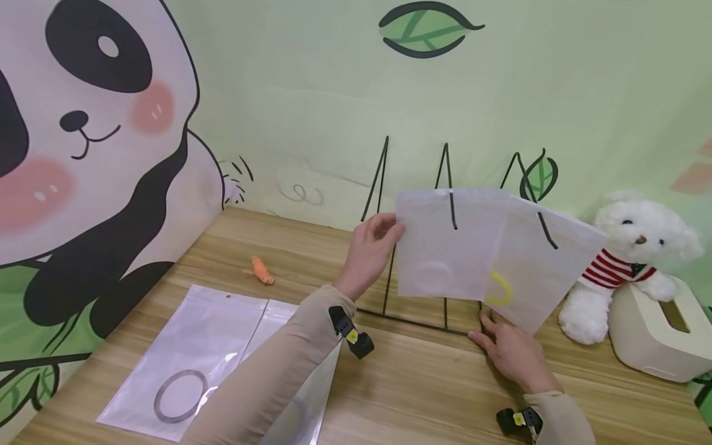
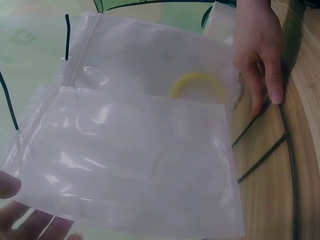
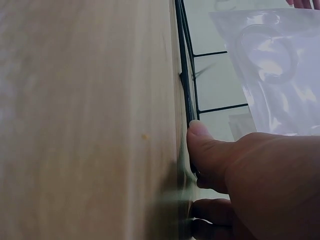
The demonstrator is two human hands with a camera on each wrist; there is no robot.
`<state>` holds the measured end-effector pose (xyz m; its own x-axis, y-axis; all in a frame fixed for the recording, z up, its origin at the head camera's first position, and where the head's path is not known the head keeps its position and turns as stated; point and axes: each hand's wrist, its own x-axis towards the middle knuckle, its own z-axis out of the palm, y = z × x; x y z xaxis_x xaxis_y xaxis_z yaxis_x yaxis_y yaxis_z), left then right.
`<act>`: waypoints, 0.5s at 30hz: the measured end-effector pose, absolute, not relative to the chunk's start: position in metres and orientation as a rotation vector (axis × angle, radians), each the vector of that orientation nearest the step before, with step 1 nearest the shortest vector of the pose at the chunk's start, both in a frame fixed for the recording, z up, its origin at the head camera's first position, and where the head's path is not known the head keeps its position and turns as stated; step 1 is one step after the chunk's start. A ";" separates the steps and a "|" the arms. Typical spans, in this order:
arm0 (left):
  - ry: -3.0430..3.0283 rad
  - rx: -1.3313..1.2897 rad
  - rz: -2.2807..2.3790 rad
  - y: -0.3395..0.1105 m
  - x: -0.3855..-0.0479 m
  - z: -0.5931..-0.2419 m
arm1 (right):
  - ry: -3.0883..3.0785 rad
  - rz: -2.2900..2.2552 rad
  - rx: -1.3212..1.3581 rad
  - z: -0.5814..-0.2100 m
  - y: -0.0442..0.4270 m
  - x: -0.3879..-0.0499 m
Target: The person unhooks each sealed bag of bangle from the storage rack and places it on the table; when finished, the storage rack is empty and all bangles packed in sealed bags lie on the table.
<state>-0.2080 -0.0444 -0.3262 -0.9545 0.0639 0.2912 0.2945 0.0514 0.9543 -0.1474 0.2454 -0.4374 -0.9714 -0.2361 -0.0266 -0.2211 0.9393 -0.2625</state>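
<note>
My left hand (image 1: 375,247) pinches the left edge of a whitish zip bag (image 1: 439,241), with the thumb on one side and fingers on the other. A faint pale ring shows inside that bag. It hangs on a hook of a black wire rack (image 1: 411,321). Beside it and partly behind, a second zip bag (image 1: 556,266) hangs tilted on the right hook, a yellow ring (image 1: 508,289) showing through. Low at the rack's front, my right hand (image 1: 514,352) grips the base wire, its thumb (image 3: 200,137) on top in the right wrist view.
Two more zip bags lie on the table at left, one (image 1: 217,334) with a grey ring (image 1: 157,398), the other partly under my left forearm. An orange toy (image 1: 261,271) lies behind them. At right, a white teddy bear (image 1: 639,228) leans by a tissue box (image 1: 656,340).
</note>
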 end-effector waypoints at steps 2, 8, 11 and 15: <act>-2.138 -0.380 -2.037 -0.044 -0.207 -0.325 | 3.040 -0.403 -0.362 -0.437 0.245 -0.147; -2.117 -0.399 -2.068 -0.045 -0.207 -0.325 | 3.038 -0.410 -0.372 -0.438 0.245 -0.147; -2.125 -0.410 -2.052 -0.044 -0.208 -0.325 | 3.037 -0.417 -0.369 -0.439 0.245 -0.147; -2.155 -0.440 -1.979 -0.043 -0.209 -0.325 | 3.046 -0.417 -0.386 -0.437 0.245 -0.148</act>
